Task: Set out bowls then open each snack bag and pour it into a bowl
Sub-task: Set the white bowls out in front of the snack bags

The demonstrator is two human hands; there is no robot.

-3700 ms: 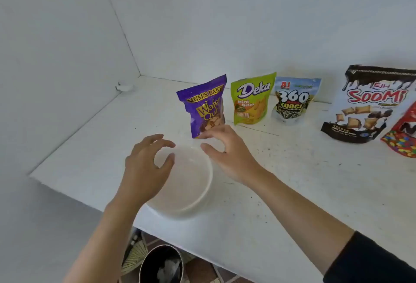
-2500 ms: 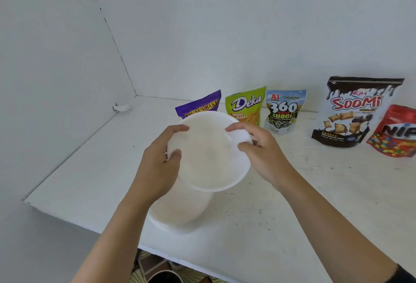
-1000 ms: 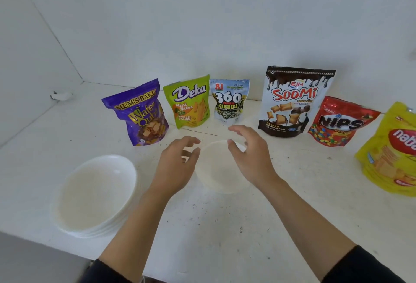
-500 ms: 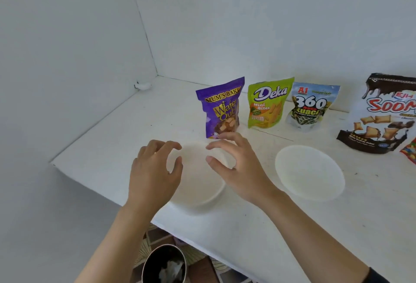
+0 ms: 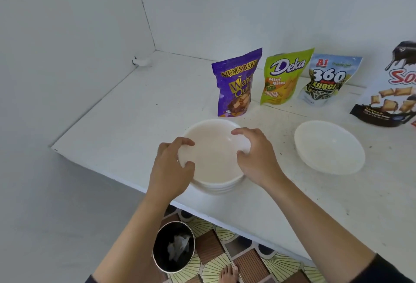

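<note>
A stack of bowls sits on the white surface, near its front edge and left of the middle. Both hands are on the top bowl. The left hand holds its left rim, with the fingers curled over the edge and the thumb hooked in lower down. The right hand holds the right rim the same way, its fingers bent over the lip. The rims of the lower bowls show as thin bands under the top bowl's near edge. Whether the top bowl is lifted off them cannot be told.

A single bowl stands alone on the surface to the right of the stack, well apart from it.

Four snack bags stand upright in a row at the far side. The purple bag is just behind the stack. The green bag is next on its right, then the seed bag. The brown and white bag is at the far right, cut off by the frame. All look sealed.

A small white object lies in the far left corner against the wall.

Below the surface's front edge, a black bin with crumpled paper inside stands on a patterned floor. Toes of a bare foot show at the bottom.
</note>
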